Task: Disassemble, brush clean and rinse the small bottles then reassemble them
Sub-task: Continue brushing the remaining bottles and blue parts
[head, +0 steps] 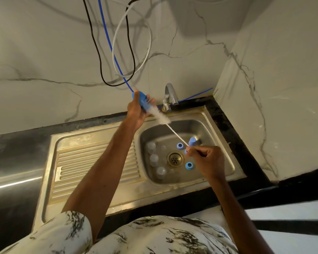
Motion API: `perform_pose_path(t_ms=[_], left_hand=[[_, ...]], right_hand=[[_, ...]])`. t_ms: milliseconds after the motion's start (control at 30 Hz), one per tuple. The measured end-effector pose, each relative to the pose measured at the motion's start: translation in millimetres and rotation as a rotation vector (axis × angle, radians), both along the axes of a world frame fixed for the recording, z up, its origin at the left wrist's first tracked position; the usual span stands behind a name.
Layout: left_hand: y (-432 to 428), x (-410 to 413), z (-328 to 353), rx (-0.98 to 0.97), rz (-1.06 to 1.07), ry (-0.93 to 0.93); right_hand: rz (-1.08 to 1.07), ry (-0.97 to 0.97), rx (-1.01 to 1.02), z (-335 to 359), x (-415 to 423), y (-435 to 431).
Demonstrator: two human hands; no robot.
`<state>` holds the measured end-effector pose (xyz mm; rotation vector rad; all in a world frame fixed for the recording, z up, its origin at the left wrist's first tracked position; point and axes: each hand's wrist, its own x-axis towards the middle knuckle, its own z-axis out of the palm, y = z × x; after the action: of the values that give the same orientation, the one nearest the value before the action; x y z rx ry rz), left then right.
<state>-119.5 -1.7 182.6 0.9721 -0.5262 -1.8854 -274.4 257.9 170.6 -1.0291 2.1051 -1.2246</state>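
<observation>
My left hand (pixel 138 111) grips a small blue bottle (pixel 141 102), raised above the sink's back left rim. A white bottle brush (pixel 162 118) reaches with its bristle head to the bottle's mouth. Its thin white handle slants down to my right hand (pixel 206 161), which pinches the end over the basin. Three clear plastic caps (pixel 154 160) stand in a row left of the drain (pixel 175 158). Two blue rings (pixel 180 145) lie on the basin floor, and one blue bottle (pixel 192 141) stands at the back right.
The steel sink (pixel 226 158) has a ribbed draining board (pixel 92 165) on its left. A chrome tap (pixel 170 97) stands at the back rim. Black, white and blue cables (pixel 128 57) hang down the marble wall. A black counter edge runs along the right.
</observation>
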Motion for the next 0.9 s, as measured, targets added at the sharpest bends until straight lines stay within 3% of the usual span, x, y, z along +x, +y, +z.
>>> perform_pose_path(t_ms=[33, 100, 133, 167, 200, 300, 333, 367, 400, 433, 500, 533, 567, 667, 800, 900], left_hand=[[2, -3, 1, -0.007, 0.009, -0.075], [5, -7, 0, -0.034, -0.003, -0.221], [6, -7, -2, -0.037, -0.006, -0.225], [5, -6, -5, -0.025, -0.001, -0.166], [3, -4, -9, -0.007, -0.011, -0.079], [-1, 1, -12, 0.071, -0.078, 0.091], [-2, 1, -12, 0.086, -0.087, 0.131], [-1, -1, -10, 0.081, -0.092, 0.153], [0, -2, -8, 0.06, -0.087, 0.142], [0, -3, -6, 0.031, -0.075, 0.108], [-2, -5, -7, -0.026, -0.055, -0.035], [-3, -6, -8, -0.05, -0.059, -0.128], [-3, -8, -9, -0.066, -0.061, -0.227], [-6, -12, -17, -0.04, -0.052, -0.328], [-14, -8, -26, 0.018, -0.012, -0.248], [-4, -17, -25, -0.023, -0.073, -0.287]], right_hand=[[-0.041, 0.163, -0.042, -3, 0, 0], [-0.068, 0.297, -0.079, -4, -6, -2], [-0.041, 0.29, -0.072, -2, -9, -3], [0.007, 0.163, -0.056, 1, -11, -4], [0.066, -0.079, 0.004, 4, -12, -6], [0.273, -1.209, 0.217, 6, -10, -7], [0.28, -1.445, 0.205, 3, -12, -5], [0.272, -1.541, 0.194, 4, -12, -4], [0.245, -1.473, 0.193, 6, -12, -4], [0.212, -1.224, 0.171, 5, -12, -3], [0.084, -0.399, 0.082, 4, -10, 0], [0.003, -0.091, 0.005, 2, -10, 0], [-0.038, 0.075, -0.068, 2, -10, 1], [-0.061, 0.238, -0.124, 5, -8, 4], [0.033, 0.169, -0.169, 13, -5, 11], [0.006, 0.132, -0.154, 11, -7, 10]])
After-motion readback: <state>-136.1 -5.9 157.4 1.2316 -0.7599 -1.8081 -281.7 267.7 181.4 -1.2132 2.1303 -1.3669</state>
